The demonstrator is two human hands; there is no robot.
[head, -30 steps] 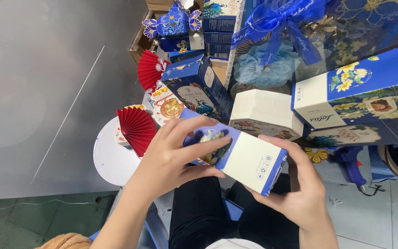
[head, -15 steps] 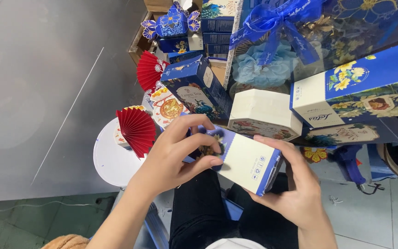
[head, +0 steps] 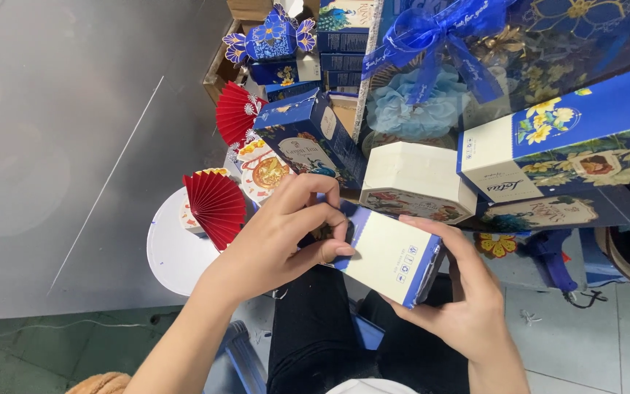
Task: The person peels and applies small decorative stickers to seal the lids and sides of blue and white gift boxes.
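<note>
Over my lap I hold a small cream and blue cardboard box point(head: 388, 257) with both hands. My left hand point(head: 275, 241) grips its blue flowered end, fingers curled over the top and thumb pressed on the side. My right hand point(head: 461, 299) cups the cream end from below and behind. The box lies tilted, its cream face up. Just beyond it stand a dark blue box with a peacock picture point(head: 308, 138) and a cream octagonal box point(head: 417, 179).
Red paper fans point(head: 215, 204) rest on a white round stool top point(head: 173, 252) at the left. A large blue and cream flowered box point(head: 563, 138) lies at the right. A wrapped hamper with a blue ribbon bow point(head: 439, 36) stands behind, and more blue boxes point(head: 275, 40) fill a carton.
The box has slid slightly down and left in my hands. My left fingers have curled tighter over its blue end, covering more of the flower print.
</note>
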